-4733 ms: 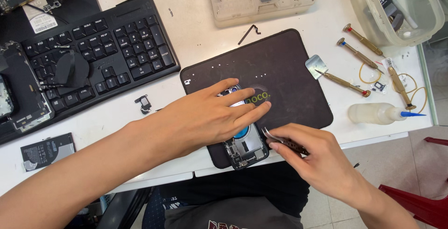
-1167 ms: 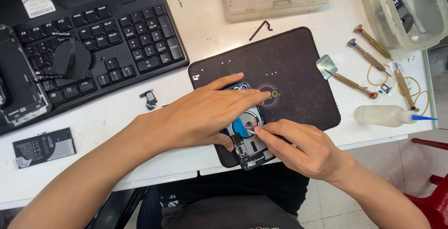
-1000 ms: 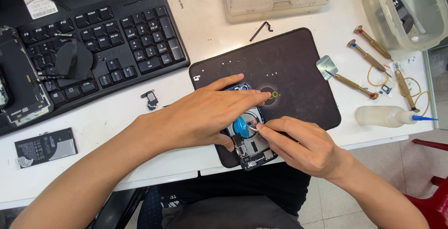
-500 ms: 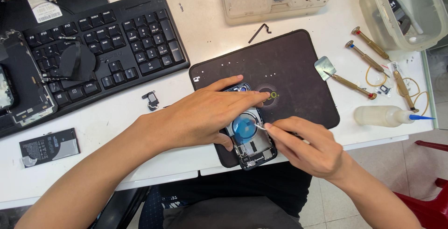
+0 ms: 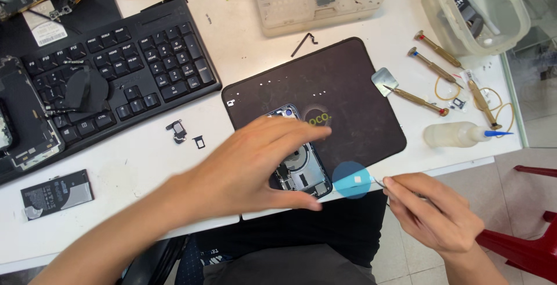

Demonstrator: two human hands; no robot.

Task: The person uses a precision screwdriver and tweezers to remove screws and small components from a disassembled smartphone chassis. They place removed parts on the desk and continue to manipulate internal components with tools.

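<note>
We see the opened phone [image 5: 299,172] lying long axis top to bottom near the front edge of the dark mat [image 5: 348,87]; our left hand [image 5: 255,166] lies flat across it, nearer, while our right hand [image 5: 435,215], off the mat's right corner, pinches tweezers [image 5: 380,183] holding a round blue film [image 5: 351,180]

Head-worn view, steeply down, close.

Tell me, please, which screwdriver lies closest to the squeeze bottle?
The lowest screwdriver, its tip touching the small metal plate; the other three lie farther up or right.
</note>
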